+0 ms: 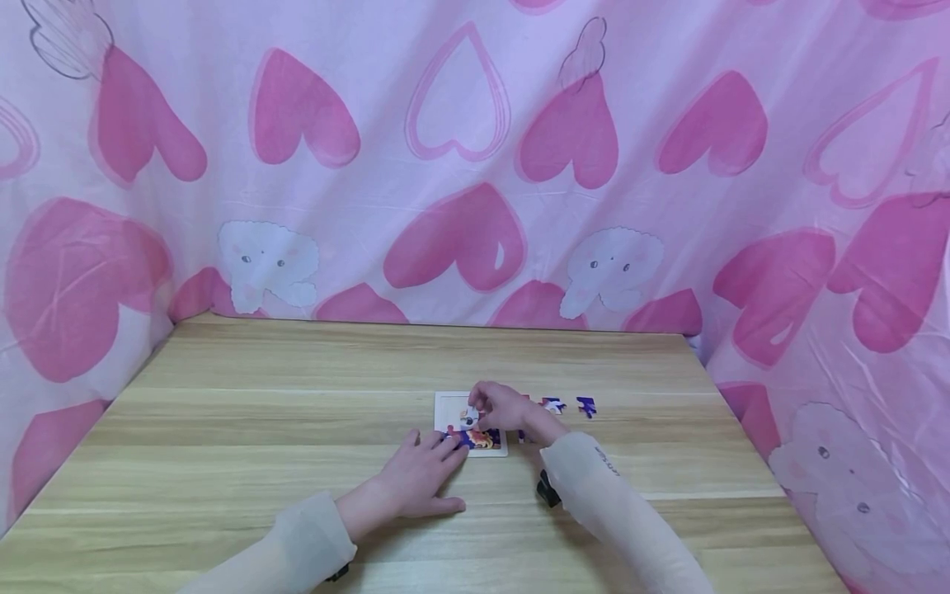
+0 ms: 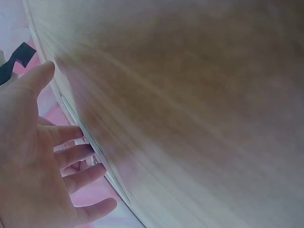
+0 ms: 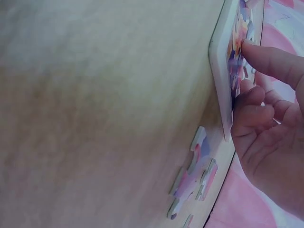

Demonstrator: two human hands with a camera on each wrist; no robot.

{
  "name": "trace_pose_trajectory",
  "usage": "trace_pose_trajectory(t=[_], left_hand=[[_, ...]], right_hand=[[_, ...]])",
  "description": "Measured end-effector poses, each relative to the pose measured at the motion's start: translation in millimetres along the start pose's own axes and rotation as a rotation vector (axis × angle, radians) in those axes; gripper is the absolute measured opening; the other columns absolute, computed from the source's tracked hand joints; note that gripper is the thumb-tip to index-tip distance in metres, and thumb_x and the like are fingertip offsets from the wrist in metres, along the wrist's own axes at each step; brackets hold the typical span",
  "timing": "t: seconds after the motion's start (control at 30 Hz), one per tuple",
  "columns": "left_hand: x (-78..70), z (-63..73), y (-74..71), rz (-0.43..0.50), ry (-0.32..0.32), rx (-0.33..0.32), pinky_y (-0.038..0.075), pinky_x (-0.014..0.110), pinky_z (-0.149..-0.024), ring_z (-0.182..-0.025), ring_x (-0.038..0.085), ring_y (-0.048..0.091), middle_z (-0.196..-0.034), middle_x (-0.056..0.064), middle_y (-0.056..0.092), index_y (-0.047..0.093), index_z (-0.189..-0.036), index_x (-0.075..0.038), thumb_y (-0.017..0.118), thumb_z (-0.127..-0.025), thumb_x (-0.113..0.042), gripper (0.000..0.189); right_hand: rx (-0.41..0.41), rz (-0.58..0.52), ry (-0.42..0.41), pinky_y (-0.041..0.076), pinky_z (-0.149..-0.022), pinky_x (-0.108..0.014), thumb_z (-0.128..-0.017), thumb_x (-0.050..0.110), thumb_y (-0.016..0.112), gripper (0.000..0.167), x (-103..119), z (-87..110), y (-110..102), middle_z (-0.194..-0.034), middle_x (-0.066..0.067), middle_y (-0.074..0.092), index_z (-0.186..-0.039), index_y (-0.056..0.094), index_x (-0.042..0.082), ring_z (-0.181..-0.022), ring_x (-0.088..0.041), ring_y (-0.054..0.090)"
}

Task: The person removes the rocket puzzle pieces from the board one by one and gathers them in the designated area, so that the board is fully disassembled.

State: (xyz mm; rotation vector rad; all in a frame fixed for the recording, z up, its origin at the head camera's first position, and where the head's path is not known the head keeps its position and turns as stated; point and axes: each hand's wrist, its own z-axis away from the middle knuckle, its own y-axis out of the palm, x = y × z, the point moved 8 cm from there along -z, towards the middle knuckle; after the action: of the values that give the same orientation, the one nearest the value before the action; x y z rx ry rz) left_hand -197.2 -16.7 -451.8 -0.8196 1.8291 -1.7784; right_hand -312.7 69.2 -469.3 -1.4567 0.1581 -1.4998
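A small jigsaw puzzle in a white tray lies on the wooden table, its lower part filled with a dark blue and orange picture. My right hand is over the upper right of the tray. Its thumb and fingers pinch a light puzzle piece just above the filled part. My left hand has its fingers spread, with the fingertips on the tray's lower left edge. In the left wrist view the same left hand shows straight fingers and holds nothing.
Loose puzzle pieces lie right of the tray, among them a white and purple piece and a dark blue piece. Others are partly hidden by the right wrist. A pink curtain with hearts hangs behind the table.
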Motion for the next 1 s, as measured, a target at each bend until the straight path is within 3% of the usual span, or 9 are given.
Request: trace_pose_trajectory(t=[0.23,0.53,1.0], left_hand=[[0.0,0.0,-0.7,0.004,-0.003,0.001,0.033,0.053,-0.085,-0.112,0.029,0.041,-0.129,0.008,0.044,0.046,-0.129,-0.011,0.043,-0.077,-0.066,0.075],[-0.5,0.6,-1.6,0.027,-0.003,0.024,0.033,0.054,-0.086,-0.114,0.030,0.040,-0.130,0.009,0.043,0.046,-0.129,-0.010,0.043,-0.078,-0.065,0.074],[-0.5,-0.1,0.0,0.012,-0.004,0.017,0.033,0.054,-0.085,-0.114,0.030,0.040,-0.130,0.009,0.042,0.045,-0.129,-0.011,0.042,-0.078,-0.065,0.075]], right_hand=[[-0.006,-0.035,-0.029,0.041,-0.072,-0.029,-0.075,0.000,0.065,0.031,0.6,2.3,-0.2,-0.090,0.001,0.050,-0.097,0.049,0.015,-0.080,-0.015,0.047],[-0.030,0.012,-0.106,0.042,-0.068,-0.028,-0.077,0.003,0.065,0.034,2.7,4.6,-0.4,-0.089,0.003,0.051,-0.107,0.054,0.015,-0.076,-0.013,0.049],[-0.133,-0.034,-0.197,0.043,-0.065,-0.029,-0.085,0.006,0.055,0.017,1.1,10.5,-12.3,-0.086,-0.001,0.056,-0.099,0.059,0.016,-0.074,-0.013,0.051]])
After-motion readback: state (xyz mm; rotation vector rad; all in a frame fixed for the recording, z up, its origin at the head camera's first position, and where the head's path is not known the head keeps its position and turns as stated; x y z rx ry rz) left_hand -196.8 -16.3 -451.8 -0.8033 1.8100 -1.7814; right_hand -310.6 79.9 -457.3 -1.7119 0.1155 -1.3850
